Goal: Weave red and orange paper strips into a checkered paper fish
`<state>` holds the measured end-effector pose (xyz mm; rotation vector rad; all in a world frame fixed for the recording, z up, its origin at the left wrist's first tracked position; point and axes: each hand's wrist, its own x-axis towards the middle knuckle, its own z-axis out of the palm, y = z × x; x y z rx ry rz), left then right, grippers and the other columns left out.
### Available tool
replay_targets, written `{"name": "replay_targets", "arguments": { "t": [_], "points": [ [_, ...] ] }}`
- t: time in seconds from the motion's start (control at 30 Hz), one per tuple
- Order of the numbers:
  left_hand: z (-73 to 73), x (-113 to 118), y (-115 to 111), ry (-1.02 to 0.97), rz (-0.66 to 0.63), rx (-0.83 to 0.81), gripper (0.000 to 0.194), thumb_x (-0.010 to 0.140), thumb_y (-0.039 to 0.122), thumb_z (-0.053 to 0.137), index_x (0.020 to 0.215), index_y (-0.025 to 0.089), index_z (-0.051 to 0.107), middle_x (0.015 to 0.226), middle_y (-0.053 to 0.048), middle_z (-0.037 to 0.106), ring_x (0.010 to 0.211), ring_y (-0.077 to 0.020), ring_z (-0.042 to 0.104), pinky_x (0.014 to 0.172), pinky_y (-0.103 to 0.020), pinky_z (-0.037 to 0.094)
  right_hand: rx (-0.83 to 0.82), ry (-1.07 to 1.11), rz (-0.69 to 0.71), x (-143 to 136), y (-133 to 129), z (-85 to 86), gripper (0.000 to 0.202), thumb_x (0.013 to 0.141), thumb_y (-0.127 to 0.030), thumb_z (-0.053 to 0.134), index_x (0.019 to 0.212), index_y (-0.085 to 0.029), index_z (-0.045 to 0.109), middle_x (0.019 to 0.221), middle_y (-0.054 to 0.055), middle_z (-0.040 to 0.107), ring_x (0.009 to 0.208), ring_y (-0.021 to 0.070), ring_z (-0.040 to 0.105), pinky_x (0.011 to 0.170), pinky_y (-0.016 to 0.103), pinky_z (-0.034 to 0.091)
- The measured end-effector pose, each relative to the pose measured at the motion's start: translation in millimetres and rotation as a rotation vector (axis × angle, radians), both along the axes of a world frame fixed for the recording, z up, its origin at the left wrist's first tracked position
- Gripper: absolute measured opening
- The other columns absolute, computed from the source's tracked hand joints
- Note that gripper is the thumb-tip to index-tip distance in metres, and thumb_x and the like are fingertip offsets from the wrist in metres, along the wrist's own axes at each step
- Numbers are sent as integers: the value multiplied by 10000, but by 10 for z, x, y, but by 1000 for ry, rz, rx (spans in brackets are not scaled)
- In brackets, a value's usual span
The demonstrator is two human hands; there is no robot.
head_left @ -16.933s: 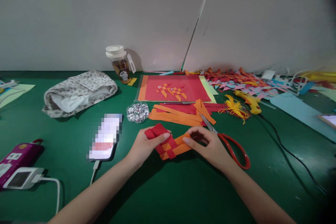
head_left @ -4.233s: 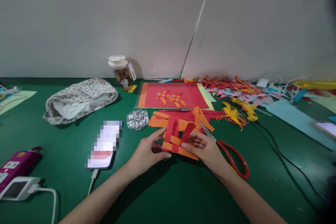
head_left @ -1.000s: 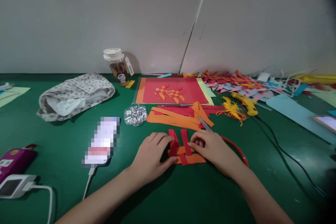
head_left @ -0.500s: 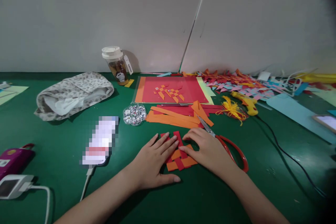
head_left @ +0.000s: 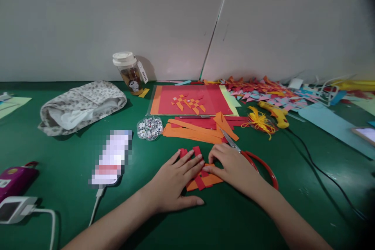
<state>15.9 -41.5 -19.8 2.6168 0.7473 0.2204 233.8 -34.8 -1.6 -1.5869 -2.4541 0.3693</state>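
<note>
A small weave of red and orange paper strips (head_left: 208, 181) lies on the green table. My left hand (head_left: 171, 181) rests flat across its left part, fingers spread, hiding much of it. At the upper right of the weave, my right hand (head_left: 233, 164) has thumb and bent fingers closing on an orange paper strip (head_left: 211, 168). Just beyond that hand lie scissors (head_left: 274, 175) with red handles, blades towards loose orange strips (head_left: 193, 131). Two woven paper fish (head_left: 190, 102) lie on a red sheet (head_left: 213, 95) further back.
Left of my hands are a clear case of googly eyes (head_left: 150, 128) and a phone (head_left: 113, 156) on a cable. Behind stand a lidded cup (head_left: 130, 74) and a cloth bag (head_left: 88, 99). Rightward are yellow cord (head_left: 258, 121), a yellow glue gun (head_left: 277, 114) and a heap of woven paper pieces (head_left: 260, 90).
My left hand has slid slightly right over the weave. My right thumb and fingers have shifted to the upper orange strip, and the weave's lower orange strip sits a little further right.
</note>
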Motion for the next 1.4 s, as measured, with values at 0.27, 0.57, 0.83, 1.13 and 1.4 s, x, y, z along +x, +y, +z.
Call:
{"name": "replay_targets", "arguments": {
  "t": [0.27, 0.57, 0.83, 1.13, 1.4],
  "points": [
    [-20, -1, 1, -7, 6, 1, 747, 856, 635, 308, 1448, 224, 115, 1504, -36, 198, 1391, -231, 119, 1128, -444, 68, -284, 213, -126, 21, -12, 21, 166, 794, -387, 595, 782, -226, 632, 703, 2, 612, 662, 152, 564, 568, 253, 401],
    [-31, -7, -6, -2, 9, 29, 750, 854, 634, 315, 1447, 216, 128, 1501, -44, 207, 1387, -244, 134, 1127, -450, 89, -144, 148, -118, 134, -141, -17, 76, 788, -292, 599, 756, -230, 628, 725, 11, 626, 703, 167, 582, 612, 282, 441],
    [-15, -13, 0, -12, 20, 85, 581, 939, 443, 298, 1447, 224, 121, 1495, -26, 232, 1392, -212, 105, 1129, -429, 120, 135, 137, -67, 109, -329, -45, 119, 845, -281, 527, 900, -240, 624, 986, 55, 604, 923, 206, 586, 784, 347, 482],
    [1, -17, 7, -17, 77, 125, 510, 943, 295, 299, 1434, 232, 175, 1498, -18, 238, 1387, -199, 145, 1113, -444, 185, 171, 98, 60, 4, -640, -133, 183, 896, -246, 467, 1010, -233, 609, 969, 65, 636, 909, 211, 598, 787, 357, 490],
    [-47, -90, 78, -189, 222, 280, 333, 905, 137, 364, 1179, 221, 535, 1185, -42, 618, 1127, -183, 524, 1044, -437, 302, 220, 130, 235, -78, -495, -85, 180, 883, -222, 492, 994, -223, 633, 1016, 67, 651, 981, 215, 585, 859, 390, 473]
  ]
}}
